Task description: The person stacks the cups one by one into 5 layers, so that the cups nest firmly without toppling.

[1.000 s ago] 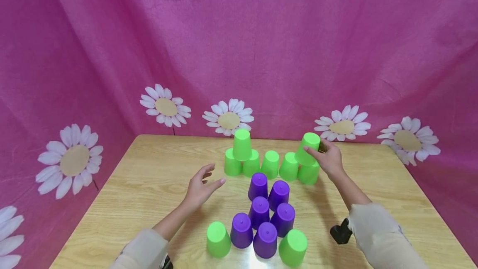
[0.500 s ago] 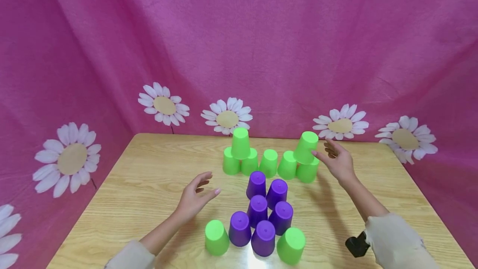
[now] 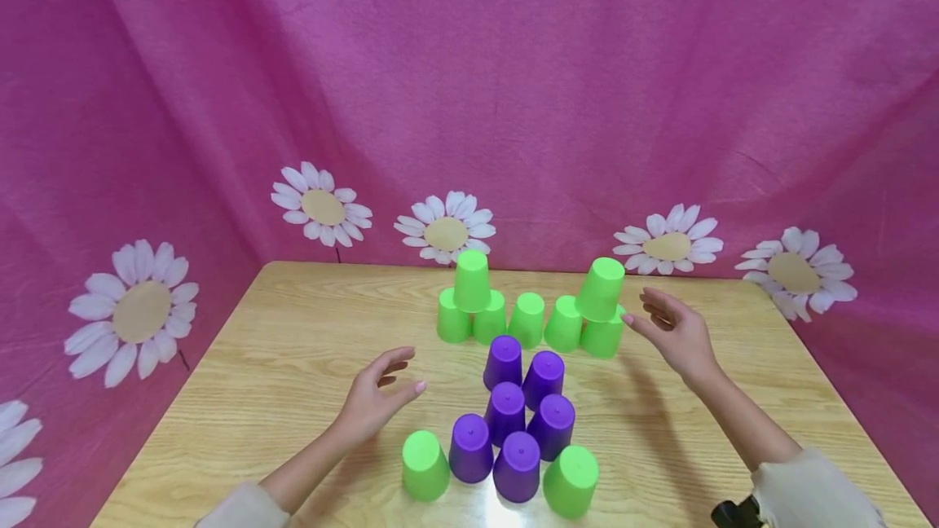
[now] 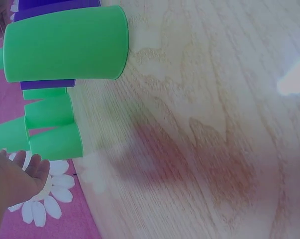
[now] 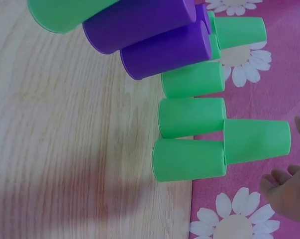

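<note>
My right hand (image 3: 678, 337) hovers just right of an upside-down green cup (image 3: 600, 290), fingers apart from it and loosely bent. That cup rests across two green cups (image 3: 563, 324) of the back row; the right wrist view shows it bridging them too. To the left, another green cup (image 3: 472, 280) sits on the row's two leftmost cups (image 3: 454, 316). A single green cup (image 3: 526, 321) stands between the two stacks. My left hand (image 3: 372, 399) holds nothing; it hangs over the table, left of several upside-down purple cups (image 3: 505, 414).
Two green cups stand near the front, one left (image 3: 425, 465) and one right (image 3: 571, 482) of the purple group. The wooden table (image 3: 315, 316) ends at a pink cloth (image 3: 557, 121) with daisies behind it.
My right hand has let go of the upper right green cup and drawn away to the right. The left hand has shifted slightly down and left. The cups stay put.
</note>
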`<action>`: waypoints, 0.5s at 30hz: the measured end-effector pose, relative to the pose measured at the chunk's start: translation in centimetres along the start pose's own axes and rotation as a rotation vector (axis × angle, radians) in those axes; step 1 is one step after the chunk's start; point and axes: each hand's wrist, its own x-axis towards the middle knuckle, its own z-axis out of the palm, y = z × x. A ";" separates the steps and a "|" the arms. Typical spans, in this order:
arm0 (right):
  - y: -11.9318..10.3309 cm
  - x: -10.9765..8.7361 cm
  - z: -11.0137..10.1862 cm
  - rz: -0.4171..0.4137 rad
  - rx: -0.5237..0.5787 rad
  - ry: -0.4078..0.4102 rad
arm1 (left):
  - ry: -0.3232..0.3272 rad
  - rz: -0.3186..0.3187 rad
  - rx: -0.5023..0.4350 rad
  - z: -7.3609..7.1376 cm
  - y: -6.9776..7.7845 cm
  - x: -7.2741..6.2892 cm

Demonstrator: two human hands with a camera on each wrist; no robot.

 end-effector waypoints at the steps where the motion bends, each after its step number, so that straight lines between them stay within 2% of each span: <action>1: 0.0 -0.2 0.0 -0.008 0.004 0.000 | -0.006 0.001 0.001 0.0 0.0 -0.1; 10: -0.4 -1.7 0.4 -0.042 0.064 -0.022 | -0.013 0.015 -0.001 0.0 0.2 -0.6; 15: -0.3 -2.6 0.8 -0.105 0.114 -0.040 | -0.024 0.018 0.004 0.1 0.4 -0.9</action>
